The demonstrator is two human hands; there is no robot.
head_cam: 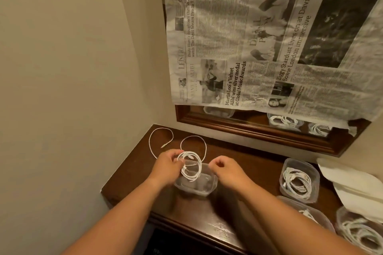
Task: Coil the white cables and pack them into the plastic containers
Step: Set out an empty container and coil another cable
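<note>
A loose white cable (157, 141) lies in open loops at the far-left corner of the dark wooden table (132, 176), its plug end free on the wood. Just to its right, at about five o'clock from that loop, the left hand (166, 166) pinches a coiled white cable (191, 166) between thumb and fingers, holding the coil over the left rim of an empty clear plastic container (199, 186); one tail of the coil arcs up and back toward twelve o'clock. At three o'clock from the coil the right hand (224, 170) hovers above the container's right rim with fingers curled in loosely; whether it grips a strand cannot be told. Well apart, at three o'clock from that hand, a second container (298, 180) holds a packed white coil, and two more filled containers (360, 232) sit at five o'clock near the frame's edge. On the wall above, newspaper (259, 47) covers a wood-framed mirror (248, 128).
</note>
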